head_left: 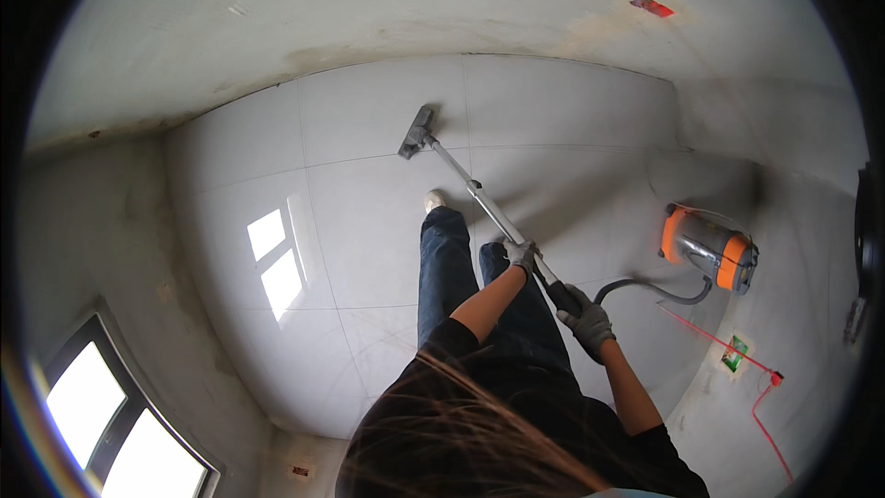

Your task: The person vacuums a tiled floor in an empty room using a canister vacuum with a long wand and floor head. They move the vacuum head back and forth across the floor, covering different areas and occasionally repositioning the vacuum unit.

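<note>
A vacuum cleaner wand (498, 216) slants across the view, a silver tube with a dark handle at its near end. My left hand (522, 256), in a grey glove, is closed round the tube partway down. Behind it, my gloved right hand (587, 321) grips the black handle. At the far end, the dark floor head (418, 132) rests on the pale tiles (387, 221), ahead of my light shoe (434, 200). A black hose (645, 284) curves from the handle area to the orange and grey vacuum cleaner (708, 247) on my right.
A red cable (701, 329) runs along the right side near a green wall box (735, 353). Bare plaster walls (369, 0) border the floor ahead and on both sides. Lower left is a dark-framed window (120, 415), its light reflected on the tiles.
</note>
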`<state>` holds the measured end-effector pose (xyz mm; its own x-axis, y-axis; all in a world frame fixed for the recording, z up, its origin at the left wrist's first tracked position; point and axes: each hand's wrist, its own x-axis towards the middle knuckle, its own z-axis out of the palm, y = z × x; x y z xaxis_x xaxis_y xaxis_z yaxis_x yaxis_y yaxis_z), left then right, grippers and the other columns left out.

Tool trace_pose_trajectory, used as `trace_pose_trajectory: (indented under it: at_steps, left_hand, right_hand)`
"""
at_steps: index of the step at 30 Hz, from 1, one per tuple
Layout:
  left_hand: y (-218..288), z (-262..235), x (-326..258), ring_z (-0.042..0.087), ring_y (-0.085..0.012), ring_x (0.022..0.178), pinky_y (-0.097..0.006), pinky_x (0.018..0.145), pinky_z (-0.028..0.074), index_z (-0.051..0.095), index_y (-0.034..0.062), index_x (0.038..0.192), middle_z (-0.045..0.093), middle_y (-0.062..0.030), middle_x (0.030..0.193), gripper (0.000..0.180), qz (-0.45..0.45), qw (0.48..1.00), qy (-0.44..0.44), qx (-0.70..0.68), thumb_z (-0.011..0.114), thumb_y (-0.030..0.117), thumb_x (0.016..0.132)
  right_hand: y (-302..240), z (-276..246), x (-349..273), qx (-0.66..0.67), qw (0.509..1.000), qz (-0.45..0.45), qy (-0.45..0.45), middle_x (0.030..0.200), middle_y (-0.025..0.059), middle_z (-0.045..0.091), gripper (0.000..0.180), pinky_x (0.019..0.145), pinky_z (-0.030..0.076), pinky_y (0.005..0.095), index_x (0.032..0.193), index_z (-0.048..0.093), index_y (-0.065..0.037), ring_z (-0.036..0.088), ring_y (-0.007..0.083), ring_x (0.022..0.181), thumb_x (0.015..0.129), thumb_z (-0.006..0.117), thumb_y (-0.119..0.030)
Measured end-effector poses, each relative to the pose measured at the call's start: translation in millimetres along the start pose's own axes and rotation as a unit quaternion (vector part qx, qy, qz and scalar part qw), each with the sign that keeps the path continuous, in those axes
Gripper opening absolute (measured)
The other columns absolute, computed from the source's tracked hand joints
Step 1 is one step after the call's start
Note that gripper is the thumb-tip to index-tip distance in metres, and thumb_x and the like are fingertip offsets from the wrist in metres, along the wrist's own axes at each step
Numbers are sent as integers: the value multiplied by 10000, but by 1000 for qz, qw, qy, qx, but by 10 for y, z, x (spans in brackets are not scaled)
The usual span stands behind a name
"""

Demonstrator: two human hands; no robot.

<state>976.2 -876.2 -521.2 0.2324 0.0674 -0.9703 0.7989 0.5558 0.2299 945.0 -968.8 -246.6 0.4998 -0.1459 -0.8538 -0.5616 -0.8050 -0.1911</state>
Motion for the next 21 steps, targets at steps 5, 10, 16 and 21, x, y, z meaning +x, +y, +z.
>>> trace_pose_trajectory:
  at_steps: [5,10,16,21]
  left_hand:
    - [-25,29,50,565,-273,471,-396,384,491,338,19,1060,537,-139,663,385,-66,992,-22,109,621,4,798]
    - [-174,-35,294,634,-300,658,-400,515,533,364,-55,1063,578,-175,761,493,-47,961,4,272,687,131,739]
    - [-963,-264,40,633,-367,902,-439,784,513,345,-121,1098,595,-248,934,534,4,814,-103,571,581,250,794]
    - [-1672,-505,-334,590,-423,1037,-421,969,440,309,-231,1214,583,-334,1089,666,-14,760,-82,644,537,243,805]
  right_hand:
    - [454,426,224,196,980,8,-37,1115,119,631,709,813,503,341,1415,387,-156,610,205,928,808,735,-273]
    - [862,872,518,359,932,-27,-52,1232,168,582,732,945,448,355,1423,363,-161,561,284,1130,812,715,-355]
    - [1337,1107,-116,442,890,65,-88,1296,100,513,716,990,411,338,1419,365,-96,489,208,1164,817,730,-227]
    - [1619,1432,-643,634,760,97,-103,1328,111,498,708,975,441,357,1432,326,-94,488,226,1200,847,695,-245]
